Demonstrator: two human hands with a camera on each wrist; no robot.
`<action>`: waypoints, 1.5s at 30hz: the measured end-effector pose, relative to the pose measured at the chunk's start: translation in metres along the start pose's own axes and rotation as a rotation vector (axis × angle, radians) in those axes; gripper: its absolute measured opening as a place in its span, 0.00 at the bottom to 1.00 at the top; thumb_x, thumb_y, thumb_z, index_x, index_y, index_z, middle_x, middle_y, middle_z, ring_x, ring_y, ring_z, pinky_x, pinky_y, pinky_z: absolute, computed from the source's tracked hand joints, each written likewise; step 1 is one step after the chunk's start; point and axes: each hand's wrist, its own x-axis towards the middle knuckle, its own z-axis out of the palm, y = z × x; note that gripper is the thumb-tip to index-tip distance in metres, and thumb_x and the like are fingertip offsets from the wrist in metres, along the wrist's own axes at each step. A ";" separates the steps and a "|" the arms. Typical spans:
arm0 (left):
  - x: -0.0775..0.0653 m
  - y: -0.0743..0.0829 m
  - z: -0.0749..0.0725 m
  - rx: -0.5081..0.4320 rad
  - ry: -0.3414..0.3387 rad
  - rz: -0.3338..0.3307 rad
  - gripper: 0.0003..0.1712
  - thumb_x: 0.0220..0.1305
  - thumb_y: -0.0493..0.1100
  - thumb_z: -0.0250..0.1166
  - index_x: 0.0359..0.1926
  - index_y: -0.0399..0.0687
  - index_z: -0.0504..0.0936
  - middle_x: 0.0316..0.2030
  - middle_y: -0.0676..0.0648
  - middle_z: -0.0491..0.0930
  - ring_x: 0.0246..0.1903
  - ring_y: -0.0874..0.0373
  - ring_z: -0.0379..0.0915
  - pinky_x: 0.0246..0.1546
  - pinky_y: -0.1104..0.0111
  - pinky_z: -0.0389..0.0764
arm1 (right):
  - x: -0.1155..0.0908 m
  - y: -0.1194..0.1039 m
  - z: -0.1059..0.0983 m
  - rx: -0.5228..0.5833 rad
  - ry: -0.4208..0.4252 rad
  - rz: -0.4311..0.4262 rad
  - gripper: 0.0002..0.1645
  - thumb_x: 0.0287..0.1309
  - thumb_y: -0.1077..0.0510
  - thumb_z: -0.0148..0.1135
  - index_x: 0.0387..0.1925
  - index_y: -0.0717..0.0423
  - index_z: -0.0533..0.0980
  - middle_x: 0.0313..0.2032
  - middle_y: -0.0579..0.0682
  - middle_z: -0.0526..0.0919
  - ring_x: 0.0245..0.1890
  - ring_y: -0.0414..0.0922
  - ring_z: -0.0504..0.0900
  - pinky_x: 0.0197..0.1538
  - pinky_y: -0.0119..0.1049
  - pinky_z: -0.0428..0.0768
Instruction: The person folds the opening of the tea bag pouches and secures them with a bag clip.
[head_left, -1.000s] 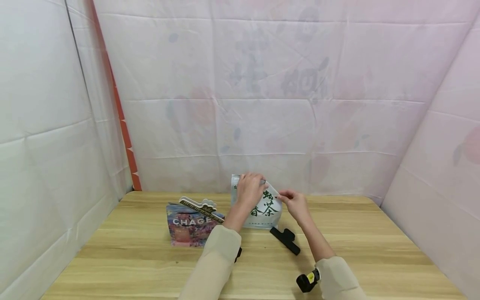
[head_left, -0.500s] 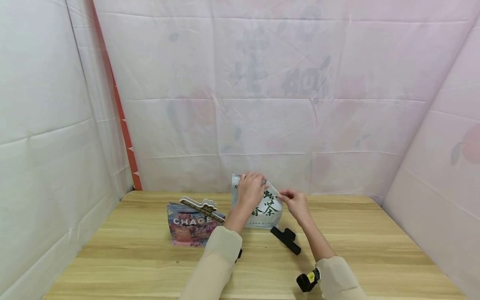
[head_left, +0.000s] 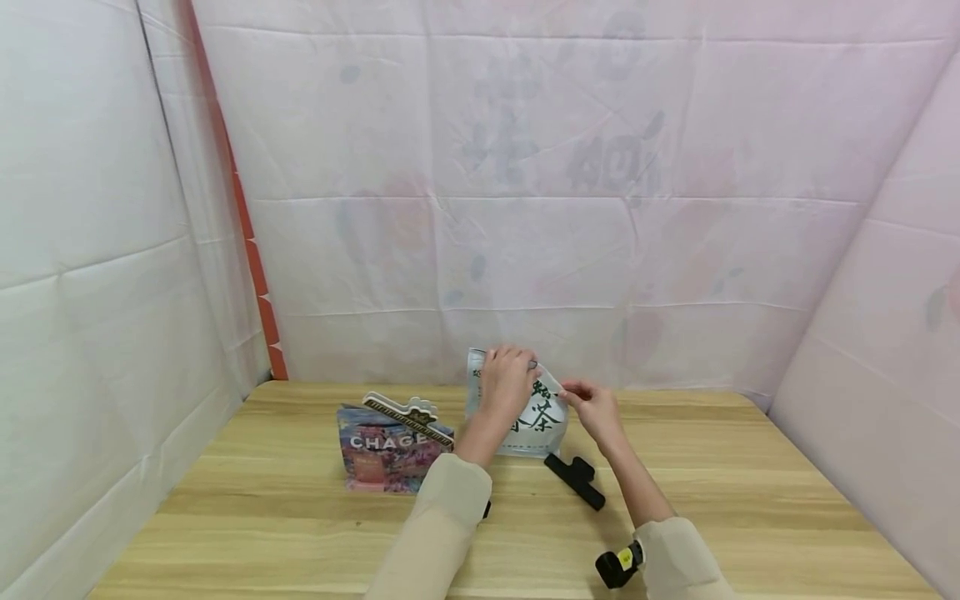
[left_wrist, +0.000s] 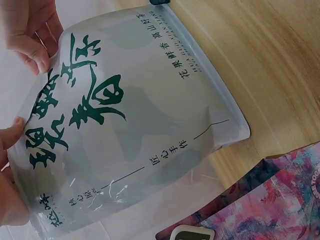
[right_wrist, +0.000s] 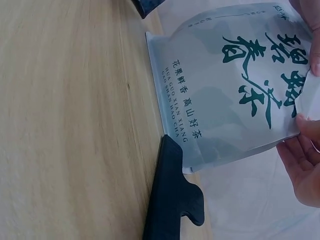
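Note:
A pale tea pouch [head_left: 542, 427] with large green characters stands upright at the back of the table. My left hand [head_left: 506, 385] grips its top edge toward the left, thumb on the printed front in the left wrist view. At the top right, my right hand [head_left: 596, 410] pinches the edge between thumb and fingers. Between the hands, the rim is creased and folded over toward the front, as the right wrist view shows on the pouch [right_wrist: 235, 85]. A black bag clip [head_left: 575, 481] lies on the wood just before the pouch's right bottom corner.
Left of the pouch stands a blue and pink bag [head_left: 367, 462] lettered CHAGE, with a white, black and gold clip [head_left: 408, 417] slanting across its top. Pale cloth walls [head_left: 525, 250] rise behind and beside the wooden table [head_left: 720, 483].
Both hands keep their hold on the pouch's top edge with hardly any movement. The whole head view has shifted slightly.

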 end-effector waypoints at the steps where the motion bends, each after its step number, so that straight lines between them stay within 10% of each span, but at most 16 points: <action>1: 0.000 0.000 0.001 0.002 0.009 0.002 0.10 0.59 0.52 0.63 0.39 0.55 0.82 0.38 0.58 0.80 0.42 0.61 0.72 0.44 0.69 0.66 | -0.001 0.000 0.000 0.015 -0.002 0.004 0.11 0.55 0.65 0.61 0.39 0.68 0.79 0.33 0.55 0.81 0.32 0.42 0.75 0.34 0.31 0.72; 10: -0.001 0.000 0.000 -0.002 0.006 -0.007 0.10 0.58 0.52 0.63 0.38 0.56 0.82 0.38 0.58 0.80 0.42 0.62 0.72 0.45 0.69 0.66 | -0.008 -0.011 0.006 0.161 -0.049 -0.034 0.21 0.58 0.54 0.61 0.49 0.64 0.76 0.44 0.58 0.79 0.41 0.43 0.77 0.41 0.28 0.74; 25: -0.003 -0.001 0.002 -0.073 0.026 0.004 0.11 0.60 0.52 0.61 0.38 0.53 0.82 0.37 0.55 0.80 0.42 0.58 0.71 0.46 0.66 0.66 | 0.003 -0.020 0.019 0.110 0.084 -0.077 0.08 0.56 0.62 0.62 0.32 0.66 0.79 0.28 0.53 0.79 0.28 0.42 0.72 0.29 0.29 0.70; 45: 0.000 0.003 0.005 -0.072 0.072 -0.028 0.06 0.58 0.51 0.64 0.34 0.58 0.83 0.35 0.59 0.80 0.39 0.61 0.71 0.42 0.68 0.65 | -0.002 -0.012 0.013 0.146 -0.018 -0.064 0.14 0.60 0.60 0.59 0.43 0.68 0.77 0.39 0.57 0.80 0.35 0.41 0.75 0.38 0.30 0.74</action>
